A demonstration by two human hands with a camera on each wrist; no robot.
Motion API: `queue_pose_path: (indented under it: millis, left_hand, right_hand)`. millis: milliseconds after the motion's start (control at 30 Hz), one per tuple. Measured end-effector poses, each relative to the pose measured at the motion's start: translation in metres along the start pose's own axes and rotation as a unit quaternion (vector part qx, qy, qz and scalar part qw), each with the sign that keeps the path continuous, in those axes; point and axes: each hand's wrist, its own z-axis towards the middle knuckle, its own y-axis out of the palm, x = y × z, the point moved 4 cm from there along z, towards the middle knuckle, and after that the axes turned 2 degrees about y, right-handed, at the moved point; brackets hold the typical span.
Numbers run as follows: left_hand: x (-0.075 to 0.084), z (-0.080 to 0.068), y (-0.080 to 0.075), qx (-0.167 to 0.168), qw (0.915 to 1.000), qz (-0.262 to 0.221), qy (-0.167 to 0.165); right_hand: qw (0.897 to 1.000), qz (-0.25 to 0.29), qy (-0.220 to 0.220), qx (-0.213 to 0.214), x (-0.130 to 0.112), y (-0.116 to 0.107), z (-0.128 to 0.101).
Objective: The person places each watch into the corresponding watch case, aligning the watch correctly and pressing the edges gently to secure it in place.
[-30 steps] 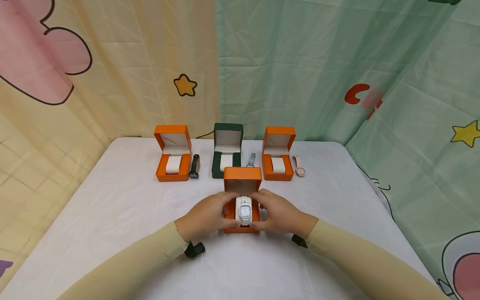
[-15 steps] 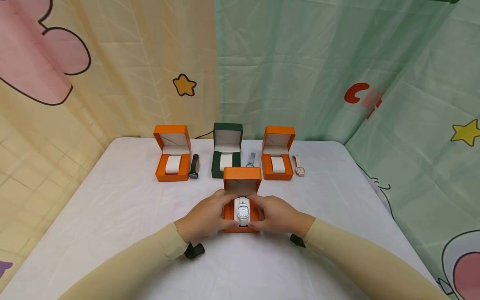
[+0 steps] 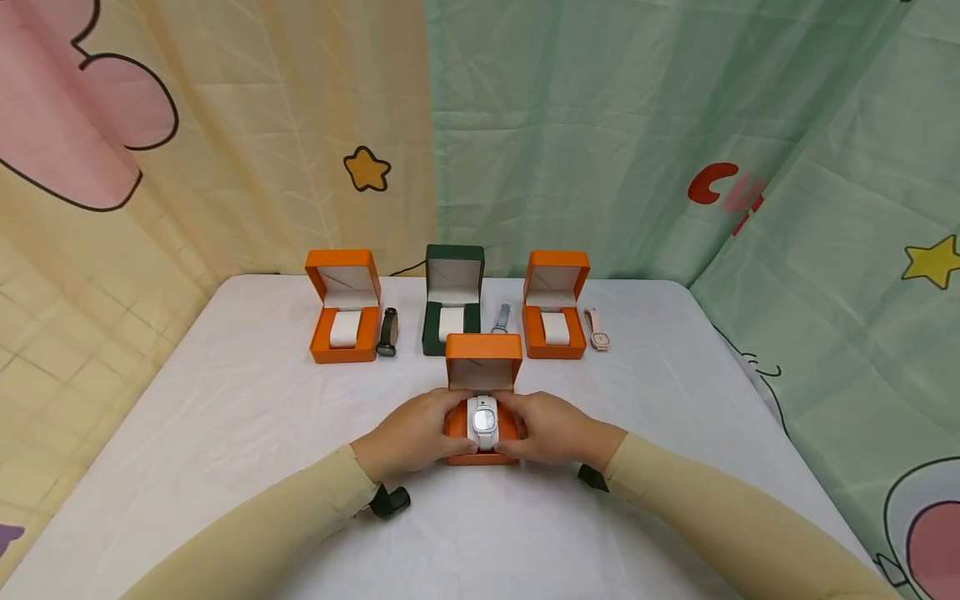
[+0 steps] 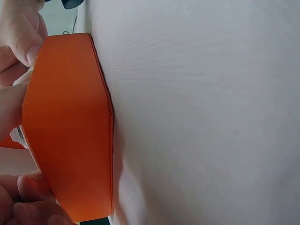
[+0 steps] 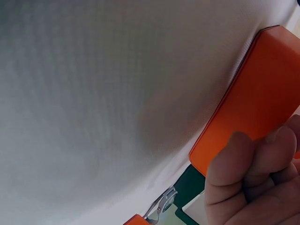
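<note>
An open orange watch box (image 3: 483, 362) stands on the white table (image 3: 225, 433) in front of me, lid up. A white watch (image 3: 483, 421) wrapped on its cushion sits in the box. My left hand (image 3: 416, 433) grips the cushion and box from the left, my right hand (image 3: 551, 429) from the right, fingers curled on both sides of the watch. The left wrist view shows the box's orange side (image 4: 70, 136) with fingers (image 4: 21, 37) around it. The right wrist view shows the box wall (image 5: 255, 101) behind my fingertips (image 5: 243, 159).
At the back stand an open orange box (image 3: 343, 308) with a black watch (image 3: 387, 332) beside it, a dark green box (image 3: 452, 298) with a grey-blue watch (image 3: 502, 319), and another orange box (image 3: 555, 307) with a pink watch (image 3: 597, 330). Printed curtains hang behind the table.
The watch on its cushion has sunk lower into the front orange box, and both hands have closed in slightly around it.
</note>
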Motion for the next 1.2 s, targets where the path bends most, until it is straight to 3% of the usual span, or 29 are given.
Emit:
queue_pose_path:
  millis: [200, 567, 767, 967, 1200]
  left_hand:
    - [-0.001, 0.002, 0.000, -0.004, 0.9999, -0.011, -0.005]
    - [-0.002, 0.006, 0.002, -0.018, 0.9985, -0.045, -0.027]
    - [-0.001, 0.005, 0.001, -0.033, 0.9980, -0.048, -0.023]
    - [0.000, 0.007, 0.000, -0.027, 0.9982, -0.050, -0.017]
    - [-0.002, 0.011, -0.001, -0.032, 0.9979, -0.044, -0.035]
  right_hand:
    - [1.000, -0.006, -0.009, -0.005, 0.001, 0.000, 0.000]
    - [1.000, 0.007, 0.015, -0.009, 0.000, 0.001, 0.000]
    - [1.000, 0.005, 0.011, -0.009, 0.002, 0.002, -0.001]
    - [0.999, -0.004, 0.032, -0.013, 0.003, 0.003, 0.001]
    - [0.999, -0.005, 0.049, -0.020, 0.005, 0.002, 0.005]
